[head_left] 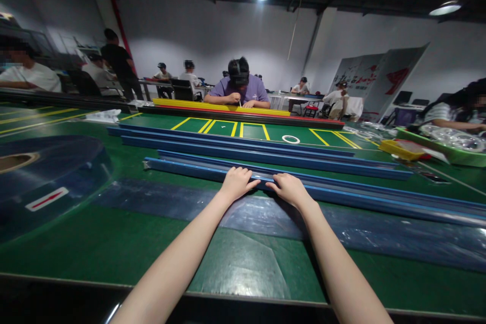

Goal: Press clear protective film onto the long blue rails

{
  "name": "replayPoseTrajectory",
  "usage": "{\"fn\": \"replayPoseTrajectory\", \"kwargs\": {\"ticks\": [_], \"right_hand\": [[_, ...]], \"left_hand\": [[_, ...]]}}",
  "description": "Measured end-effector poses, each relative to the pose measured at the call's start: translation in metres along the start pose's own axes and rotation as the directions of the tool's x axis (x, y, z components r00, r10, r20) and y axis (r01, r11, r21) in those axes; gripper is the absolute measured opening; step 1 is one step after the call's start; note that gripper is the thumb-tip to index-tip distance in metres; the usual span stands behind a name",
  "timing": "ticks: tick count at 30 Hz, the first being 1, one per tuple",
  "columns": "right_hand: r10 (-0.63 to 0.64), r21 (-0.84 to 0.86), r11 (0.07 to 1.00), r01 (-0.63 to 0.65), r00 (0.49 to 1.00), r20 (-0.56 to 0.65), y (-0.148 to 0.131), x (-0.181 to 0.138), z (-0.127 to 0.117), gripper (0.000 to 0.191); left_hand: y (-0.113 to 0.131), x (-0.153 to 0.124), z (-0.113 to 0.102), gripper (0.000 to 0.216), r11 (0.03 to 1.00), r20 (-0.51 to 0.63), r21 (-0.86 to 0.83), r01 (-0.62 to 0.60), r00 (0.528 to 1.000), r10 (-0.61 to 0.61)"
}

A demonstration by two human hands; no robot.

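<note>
A long blue channel strip (353,195) lies crosswise in front of me on the green table (125,258). My left hand (237,183) grips its near edge, the fingers curled over the top and the thumb pointing right. Just to the right, my right hand (289,188) holds the same strip, its thumb pointing toward the left one. A gap separates the two thumbs. Beneath and nearer to me stretches a band of bluish transparent film (159,203). What lies under my palms is hidden.
At left stands a large film roll (72,182) with a red-arrow label. More blue strips (266,154) lie beyond, with a white ring (290,139) behind them. A co-worker (243,86) leans over a yellow strip (190,105) opposite. A yellow tray (400,150) sits at right.
</note>
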State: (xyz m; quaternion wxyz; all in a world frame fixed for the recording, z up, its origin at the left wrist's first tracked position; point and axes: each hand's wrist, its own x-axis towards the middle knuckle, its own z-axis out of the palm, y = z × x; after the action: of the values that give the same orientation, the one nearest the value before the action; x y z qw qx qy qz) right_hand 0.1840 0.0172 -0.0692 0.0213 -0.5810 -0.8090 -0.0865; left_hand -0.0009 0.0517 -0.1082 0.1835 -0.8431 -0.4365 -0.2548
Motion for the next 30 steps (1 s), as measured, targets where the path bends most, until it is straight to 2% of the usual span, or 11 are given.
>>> {"fn": "replayPoseTrajectory", "kwargs": {"ticks": [7, 13, 20, 25, 30], "right_hand": [[0.0, -0.073, 0.997, 0.001, 1.0, 0.012, 0.001, 0.001, -0.003, 0.035], [0.037, -0.066, 0.997, -0.034, 0.999, 0.036, 0.003, -0.001, -0.008, 0.036], [0.14, 0.002, 0.99, -0.14, 0.987, 0.083, 0.013, -0.007, -0.015, 0.038], [0.133, 0.111, 0.983, -0.148, 0.982, 0.13, 0.022, -0.012, -0.023, 0.036], [0.126, 0.127, 0.981, -0.146, 0.98, 0.154, 0.026, -0.013, -0.025, 0.034]], "left_hand": [[-0.001, -0.001, 0.004, 0.037, 1.0, -0.019, 0.005, -0.01, 1.0, 0.01], [-0.003, -0.001, 0.003, 0.032, 0.997, -0.02, -0.001, -0.082, 0.996, 0.082], [0.0, -0.001, 0.004, 0.033, 0.983, -0.025, 0.001, -0.183, 0.983, 0.183], [0.002, 0.0, 0.003, 0.035, 0.977, 0.019, -0.012, -0.214, 0.977, 0.214], [0.004, 0.001, 0.002, 0.036, 0.967, 0.047, -0.025, -0.254, 0.966, 0.255]]}}
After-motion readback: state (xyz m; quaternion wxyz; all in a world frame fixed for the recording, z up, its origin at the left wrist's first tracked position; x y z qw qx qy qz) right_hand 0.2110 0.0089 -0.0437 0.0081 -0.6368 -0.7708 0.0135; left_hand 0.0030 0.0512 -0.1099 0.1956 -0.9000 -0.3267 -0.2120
